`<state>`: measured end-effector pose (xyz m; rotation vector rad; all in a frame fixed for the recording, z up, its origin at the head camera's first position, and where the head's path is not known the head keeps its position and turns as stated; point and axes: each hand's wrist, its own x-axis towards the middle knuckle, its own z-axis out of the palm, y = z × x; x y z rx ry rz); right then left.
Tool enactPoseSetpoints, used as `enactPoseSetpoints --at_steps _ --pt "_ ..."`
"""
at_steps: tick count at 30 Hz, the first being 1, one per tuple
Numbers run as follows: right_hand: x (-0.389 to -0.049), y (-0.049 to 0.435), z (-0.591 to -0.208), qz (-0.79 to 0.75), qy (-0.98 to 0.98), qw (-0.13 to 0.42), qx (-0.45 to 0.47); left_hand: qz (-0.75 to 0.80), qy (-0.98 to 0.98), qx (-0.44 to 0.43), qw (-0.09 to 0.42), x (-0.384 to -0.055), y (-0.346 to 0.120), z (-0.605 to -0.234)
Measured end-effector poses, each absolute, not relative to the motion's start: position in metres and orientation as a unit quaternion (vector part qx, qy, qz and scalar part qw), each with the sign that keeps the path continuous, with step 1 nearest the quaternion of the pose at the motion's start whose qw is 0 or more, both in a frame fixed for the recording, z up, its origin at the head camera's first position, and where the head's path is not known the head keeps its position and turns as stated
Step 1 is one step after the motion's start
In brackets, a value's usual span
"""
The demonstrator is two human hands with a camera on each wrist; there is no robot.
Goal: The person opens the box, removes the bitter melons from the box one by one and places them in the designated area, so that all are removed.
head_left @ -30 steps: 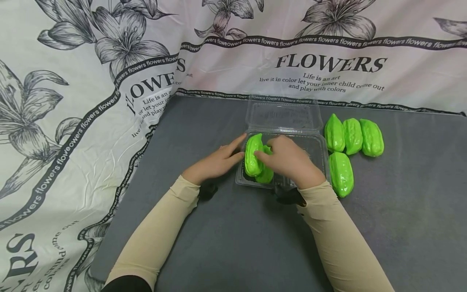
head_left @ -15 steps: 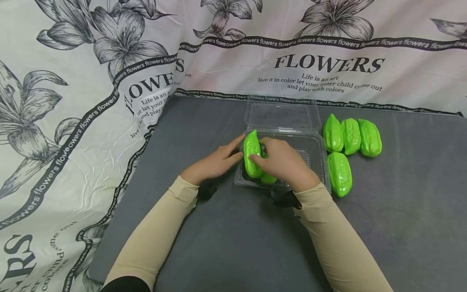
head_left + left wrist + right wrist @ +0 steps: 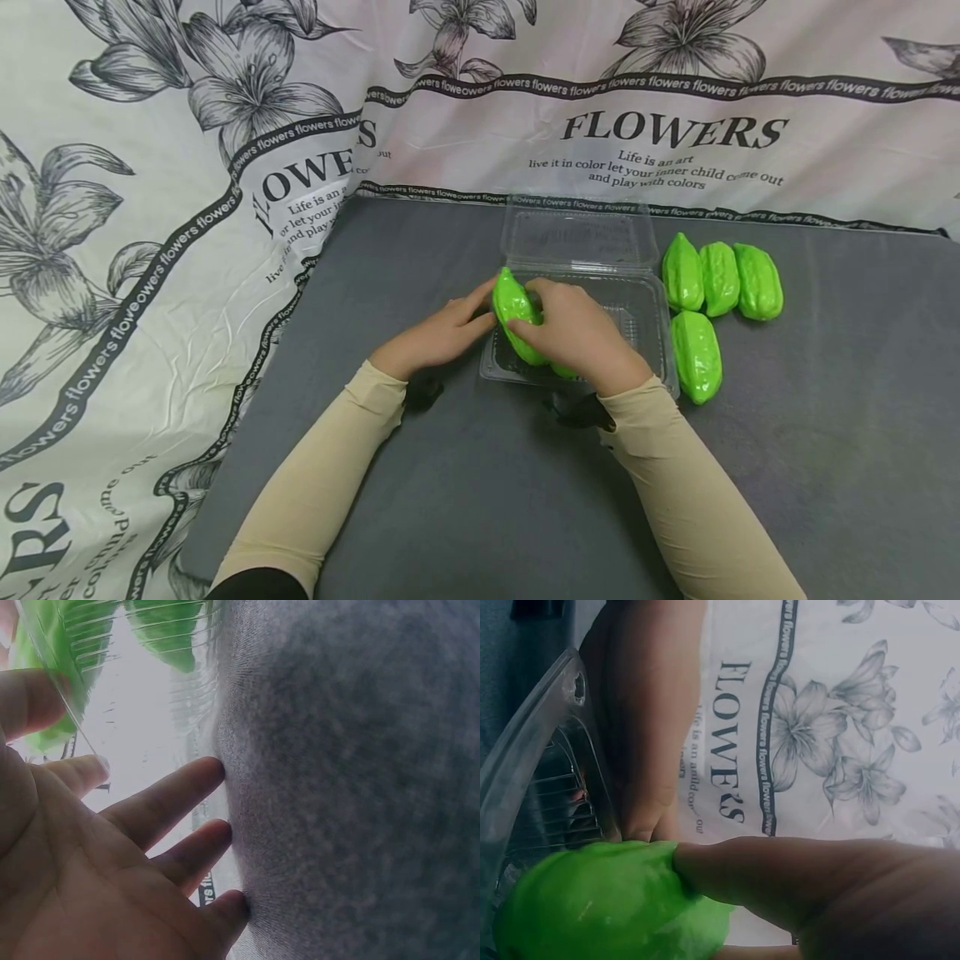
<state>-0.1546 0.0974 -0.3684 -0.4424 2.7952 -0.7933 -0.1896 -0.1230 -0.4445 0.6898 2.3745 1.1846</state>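
Green, glossy and ridged, a fruit-shaped piece (image 3: 517,327) sits in the right hand (image 3: 577,333), tilted over the left part of a clear plastic container (image 3: 667,321). The right wrist view shows the thumb laid firmly on it; the head view shows more fingers bent round its far right side. A second green piece (image 3: 564,372) lies under that hand inside the container, mostly hidden from above. The left hand (image 3: 438,337) is at the container's left wall, grasping nothing; only the left wrist view reveals its palm and well-spread fingers, and two green shapes through the ribbed plastic. The head view alone shows the raised lid (image 3: 581,237) at the far side and, to the right on the grey tabletop (image 3: 840,400), three green pieces (image 3: 720,279) in a row with a fourth piece (image 3: 697,358) nearer.
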Motion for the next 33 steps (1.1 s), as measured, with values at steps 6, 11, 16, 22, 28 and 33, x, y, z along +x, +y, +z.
enactPoseSetpoints --at_steps 6,11,16,22,28,33 --pt "-0.153 0.099 -0.363 -0.284 0.943 0.082 -0.153 0.417 0.854 0.246 0.191 -0.189 -0.123 -0.442" --pt "-0.153 0.104 -0.36 -0.306 0.936 0.074 -0.155 0.404 0.863 0.237 0.188 -0.189 -0.123 -0.441" --pt "-0.152 0.108 -0.359 -0.298 0.939 0.073 -0.155 0.399 0.866 0.224 0.202 -0.188 -0.123 -0.441" --pt "-0.151 0.113 -0.356 -0.283 0.944 0.072 -0.154 0.399 0.866 0.222 0.203 -0.189 -0.122 -0.442" --pt "-0.149 0.119 -0.353 -0.285 0.944 0.082 -0.145 0.396 0.868 0.22 0.205 -0.189 -0.123 -0.442" --pt "-0.145 0.124 -0.35 -0.302 0.939 0.102 -0.13 0.393 0.87 0.22 0.201 -0.187 -0.123 -0.441"
